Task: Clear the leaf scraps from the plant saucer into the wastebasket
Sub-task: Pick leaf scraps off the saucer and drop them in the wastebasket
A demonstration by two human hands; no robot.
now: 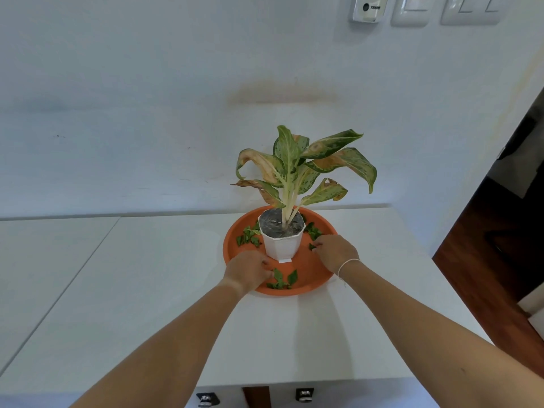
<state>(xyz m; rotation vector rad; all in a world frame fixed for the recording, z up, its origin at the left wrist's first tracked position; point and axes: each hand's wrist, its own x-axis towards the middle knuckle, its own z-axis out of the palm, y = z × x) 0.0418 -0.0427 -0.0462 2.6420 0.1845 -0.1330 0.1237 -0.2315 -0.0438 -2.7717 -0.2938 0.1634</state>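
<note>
Leaf scraps (279, 279) lying round pot (282, 240) in saucer (316, 278), left hand (246, 270) and right hand (335, 250) fingers curled, pinching bits for binning.

Brightness: bright, even, soft daylight tone.
Shadows: faint and diffuse on the smooth white counter (164, 278); a soft smudge of shade on the pale painted wall (147, 113).
Glare: none strong.
Distortion: wide-angle bending toward the edges, forearms stretched.
Focus: the drooping green-and-tan potted plant (297, 169) sharp; top-edge white wall switch plates (412, 10) slightly soft.
</note>
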